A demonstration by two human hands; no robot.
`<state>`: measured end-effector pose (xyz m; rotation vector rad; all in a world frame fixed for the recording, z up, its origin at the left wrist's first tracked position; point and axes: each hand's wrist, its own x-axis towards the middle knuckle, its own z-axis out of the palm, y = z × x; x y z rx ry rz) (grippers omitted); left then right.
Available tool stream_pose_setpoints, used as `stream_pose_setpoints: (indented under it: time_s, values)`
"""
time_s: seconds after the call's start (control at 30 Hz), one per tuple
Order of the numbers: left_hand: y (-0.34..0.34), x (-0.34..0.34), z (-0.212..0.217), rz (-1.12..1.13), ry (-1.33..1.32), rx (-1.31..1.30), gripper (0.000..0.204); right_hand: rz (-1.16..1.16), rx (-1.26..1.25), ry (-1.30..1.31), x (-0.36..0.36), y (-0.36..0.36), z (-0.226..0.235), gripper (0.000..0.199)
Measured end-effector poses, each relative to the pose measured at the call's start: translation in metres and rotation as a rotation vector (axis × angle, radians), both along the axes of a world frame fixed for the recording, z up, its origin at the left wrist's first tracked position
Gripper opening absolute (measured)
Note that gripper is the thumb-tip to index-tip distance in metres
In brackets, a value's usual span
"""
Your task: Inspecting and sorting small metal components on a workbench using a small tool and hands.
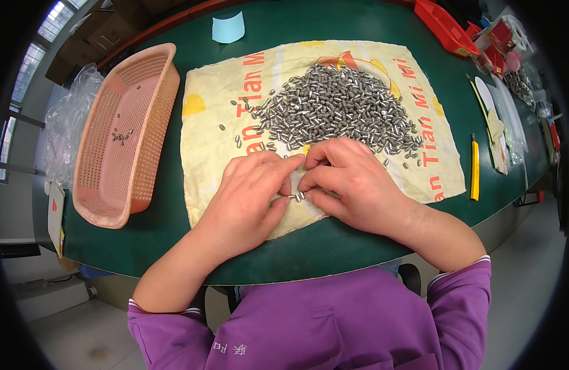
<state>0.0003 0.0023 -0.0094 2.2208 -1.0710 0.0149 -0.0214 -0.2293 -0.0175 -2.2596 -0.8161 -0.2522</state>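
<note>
Both my hands meet over the near edge of a pale yellow printed cloth (204, 166), fingertips almost touching. A small shiny metal piece (300, 197) sits between them. My right hand (352, 188) pinches it between thumb and forefinger. The thumb and fingers of my left hand (250, 188) close from the other side on a thin silvery end; whether this is a separate part is too small to tell. Just beyond my fingers lies a heap of small metal cylindrical parts (340, 108), with several loose ones scattered round its edge.
A pink perforated plastic basket (164, 98) with a few metal parts inside stands at the left, beside a clear plastic bag (68, 123). Blue paper (228, 28) lies at the back. To the right are a yellow utility knife (474, 169) and a red tray (444, 28).
</note>
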Motion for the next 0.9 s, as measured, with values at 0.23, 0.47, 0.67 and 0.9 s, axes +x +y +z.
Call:
stream_pose_setpoints:
  time_s: [0.23, 0.47, 0.67, 0.9]
  values:
    - [0.002, -0.004, 0.003, 0.013, 0.031, 0.043, 0.066, 0.022, 0.002, -0.016, 0.000, -0.001, 0.001, 0.010]
    - [0.001, -0.005, 0.002, 0.016, 0.066, 0.016, 0.069, 0.012, -0.001, -0.002, 0.000, 0.000, 0.001, 0.010]
    - [0.002, -0.003, 0.000, 0.007, 0.066, 0.008, 0.072, 0.020, 0.007, -0.003, -0.001, -0.001, 0.001, 0.010]
    - [0.002, -0.003, 0.004, 0.008, 0.076, 0.036, 0.069, 0.024, -0.047, -0.036, 0.001, -0.007, 0.011, 0.017]
